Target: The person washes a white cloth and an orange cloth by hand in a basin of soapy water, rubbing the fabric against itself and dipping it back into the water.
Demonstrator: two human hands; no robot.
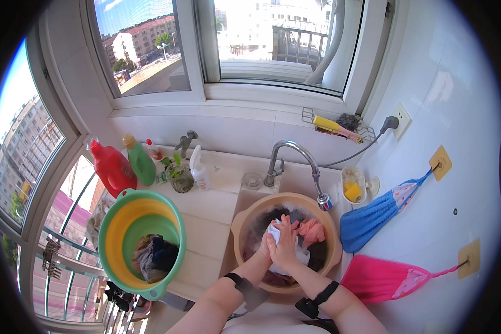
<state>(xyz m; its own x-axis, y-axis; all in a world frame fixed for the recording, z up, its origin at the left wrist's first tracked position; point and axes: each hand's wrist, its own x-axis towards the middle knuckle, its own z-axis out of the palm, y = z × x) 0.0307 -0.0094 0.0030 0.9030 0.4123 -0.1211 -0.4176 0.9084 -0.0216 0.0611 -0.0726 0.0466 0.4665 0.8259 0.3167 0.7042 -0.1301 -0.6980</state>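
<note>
Both my hands are over a tan plastic basin of wet laundry and dark, sudsy water. My left hand and my right hand press together around a white cloth, part of which shows above the left fingers. More pale wet fabric lies under my right hand. To the right of the fingers is a bunched coral-pink garment. Dark clothes sit lower in the water. The basin stands in the sink, below a curved chrome faucet.
A green-and-yellow tub holding dark clothes stands left on the white counter. Behind it are a red detergent jug, a green bottle and a spray bottle. Blue and pink towels hang right.
</note>
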